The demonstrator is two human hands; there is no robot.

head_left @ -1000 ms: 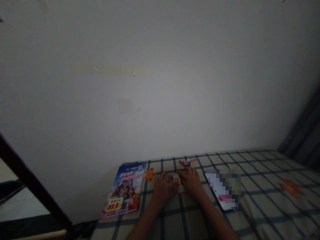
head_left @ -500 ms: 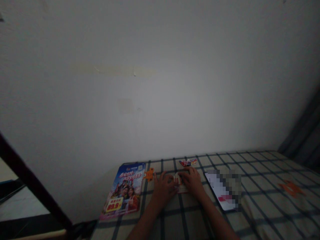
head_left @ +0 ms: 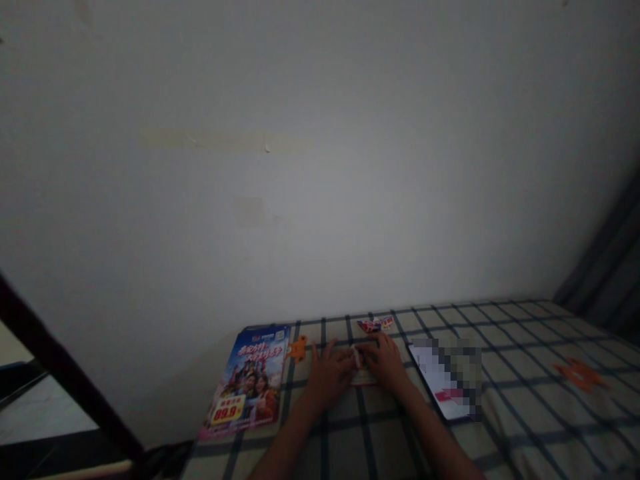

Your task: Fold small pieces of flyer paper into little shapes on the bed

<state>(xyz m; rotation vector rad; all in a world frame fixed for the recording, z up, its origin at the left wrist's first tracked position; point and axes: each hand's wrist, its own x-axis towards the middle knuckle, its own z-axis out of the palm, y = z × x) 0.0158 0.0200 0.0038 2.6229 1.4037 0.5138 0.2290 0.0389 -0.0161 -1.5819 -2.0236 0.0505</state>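
Near the middle of the checked cloth, both my hands meet over a small piece of printed paper point(head_left: 364, 377). My left hand point(head_left: 330, 375) comes in from the left, its fingers bent onto the paper's left part. From the other side, the fingers of my right hand point(head_left: 386, 363) pinch its upper right. A pale, raised bit of the paper shows between the fingertips; the rest is mostly covered. Just beyond my right hand lies a folded red, white and blue paper point(head_left: 375, 325). An orange animal-shaped cutout point(head_left: 297, 349) is left of my left hand.
Glossy leaflets point(head_left: 250, 383) are stacked at the left. A phone point(head_left: 443, 387) with a lit, partly pixelated screen lies right of my right arm. Another orange cutout point(head_left: 580, 375) is farther right on the checked cloth point(head_left: 530, 340). Behind is a pale wall point(head_left: 350, 200); a dark pole point(head_left: 70, 373) slants at left.
My left fingers have drawn closer to my right fingertips, so less of the paper's upper part shows between them. The surrounding things stay put.
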